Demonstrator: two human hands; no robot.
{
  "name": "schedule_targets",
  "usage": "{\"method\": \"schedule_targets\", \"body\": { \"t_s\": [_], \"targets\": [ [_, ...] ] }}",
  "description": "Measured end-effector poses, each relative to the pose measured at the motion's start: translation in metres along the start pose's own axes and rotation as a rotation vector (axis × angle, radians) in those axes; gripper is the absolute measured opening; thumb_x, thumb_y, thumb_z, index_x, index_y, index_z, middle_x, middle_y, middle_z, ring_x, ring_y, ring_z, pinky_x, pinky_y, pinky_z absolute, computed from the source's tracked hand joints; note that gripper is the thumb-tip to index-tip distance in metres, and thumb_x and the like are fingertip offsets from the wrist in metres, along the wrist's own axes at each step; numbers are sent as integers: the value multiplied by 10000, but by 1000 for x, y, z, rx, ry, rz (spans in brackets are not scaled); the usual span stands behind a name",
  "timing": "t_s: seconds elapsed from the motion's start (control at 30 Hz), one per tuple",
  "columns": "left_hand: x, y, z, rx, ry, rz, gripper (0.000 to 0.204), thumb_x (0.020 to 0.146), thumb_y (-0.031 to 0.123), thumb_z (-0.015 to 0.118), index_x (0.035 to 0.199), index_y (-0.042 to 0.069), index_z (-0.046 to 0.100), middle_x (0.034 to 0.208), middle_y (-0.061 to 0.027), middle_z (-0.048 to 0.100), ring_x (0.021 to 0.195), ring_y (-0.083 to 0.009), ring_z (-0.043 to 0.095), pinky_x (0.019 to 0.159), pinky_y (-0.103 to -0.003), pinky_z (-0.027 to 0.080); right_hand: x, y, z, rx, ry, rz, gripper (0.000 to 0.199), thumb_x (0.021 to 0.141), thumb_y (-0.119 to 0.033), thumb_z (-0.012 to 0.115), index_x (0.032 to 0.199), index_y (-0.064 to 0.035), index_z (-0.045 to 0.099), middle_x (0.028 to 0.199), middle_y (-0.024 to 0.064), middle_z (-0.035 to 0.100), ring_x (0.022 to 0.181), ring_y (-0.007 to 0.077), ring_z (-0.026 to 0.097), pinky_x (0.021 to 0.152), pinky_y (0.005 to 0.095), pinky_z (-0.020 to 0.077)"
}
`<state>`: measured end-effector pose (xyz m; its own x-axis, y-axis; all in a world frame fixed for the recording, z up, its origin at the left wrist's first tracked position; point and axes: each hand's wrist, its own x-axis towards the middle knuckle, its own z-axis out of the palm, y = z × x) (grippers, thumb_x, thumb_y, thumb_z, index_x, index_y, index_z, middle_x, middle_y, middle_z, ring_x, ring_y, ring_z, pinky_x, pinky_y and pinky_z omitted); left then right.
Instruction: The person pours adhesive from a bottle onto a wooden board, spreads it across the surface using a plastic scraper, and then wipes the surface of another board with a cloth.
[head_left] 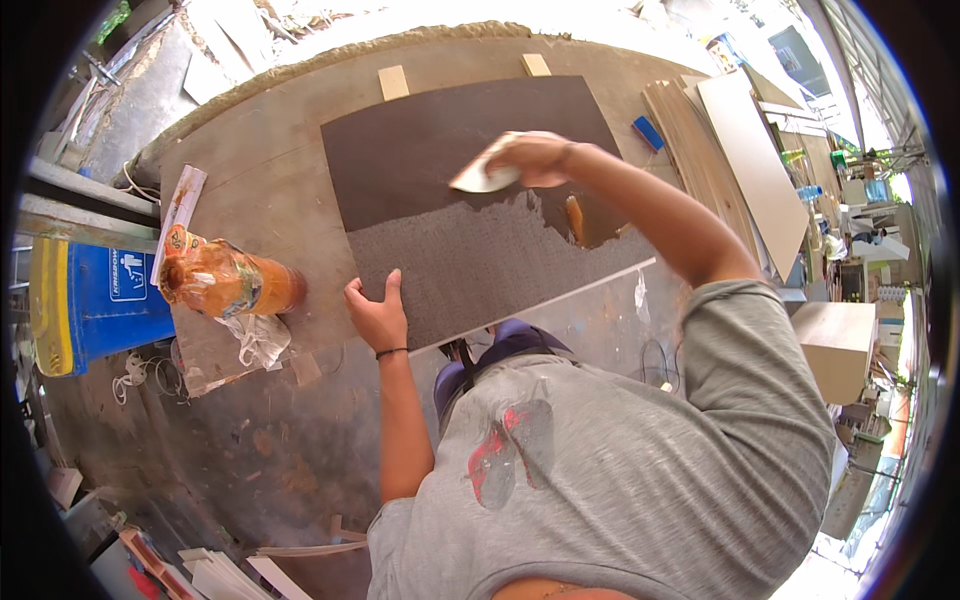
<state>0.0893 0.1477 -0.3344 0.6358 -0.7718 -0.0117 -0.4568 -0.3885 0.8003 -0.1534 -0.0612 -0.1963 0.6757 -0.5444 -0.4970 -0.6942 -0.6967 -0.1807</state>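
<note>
A dark brown board [430, 150] lies on the worktable in front of me, its near part covered by a rough, duller grey-brown layer [460, 265]. In my right hand [540, 160] is a pale, flat spreader [490, 170], blurred by motion, tilted over the board where the smooth and rough parts meet. A wet amber-brown puddle [598, 232] sits near the board's right side, partly behind my forearm. My left hand [380, 318] rests at the board's near left edge, thumb and forefinger apart; its other fingers are partly hidden.
Left on the table [250, 190] stand an orange-brown plastic bottle [235, 282] and a crumpled white cloth [258, 340]. A blue block [648, 133] lies right of the board, beside stacked wooden panels [755, 160]. A blue bin [115, 300] with a yellow edge is at the far left.
</note>
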Motion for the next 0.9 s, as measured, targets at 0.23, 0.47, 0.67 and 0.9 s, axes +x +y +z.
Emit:
{"method": "schedule_targets", "body": {
  "t_s": [0.23,0.47,0.67,0.9],
  "targets": [
    [-13,-10,-23,-159,-156,-45,551,737,330,768,1069,-40,530,965,-139,586,881,-233,554,806,-335,453,-147,43,67,330,93,582,441,728,19,471,1141,-109,552,1083,207,617,1029,393,577,908,438,459],
    [-65,-21,-50,-147,-176,-158,462,749,298,766,1026,-22,580,870,-104,605,759,-179,551,696,-312,467,-48,-25,67,257,331,765,338,793,-171,488,1010,77,565,956,284,629,933,405,619,845,429,492],
    [-87,-36,-50,-200,-124,-188,458,746,292,762,1019,-33,589,855,-116,598,750,-201,552,682,-326,461,28,-113,17,336,204,662,310,779,-153,512,969,72,607,963,255,644,923,353,649,804,388,523],
    [-109,-35,-44,-645,-67,-303,338,804,225,724,1015,-8,599,715,-16,570,540,-70,503,498,-235,420,93,-195,19,279,234,334,283,775,-140,502,939,30,658,967,228,651,937,341,650,789,390,530]
  ]
}}
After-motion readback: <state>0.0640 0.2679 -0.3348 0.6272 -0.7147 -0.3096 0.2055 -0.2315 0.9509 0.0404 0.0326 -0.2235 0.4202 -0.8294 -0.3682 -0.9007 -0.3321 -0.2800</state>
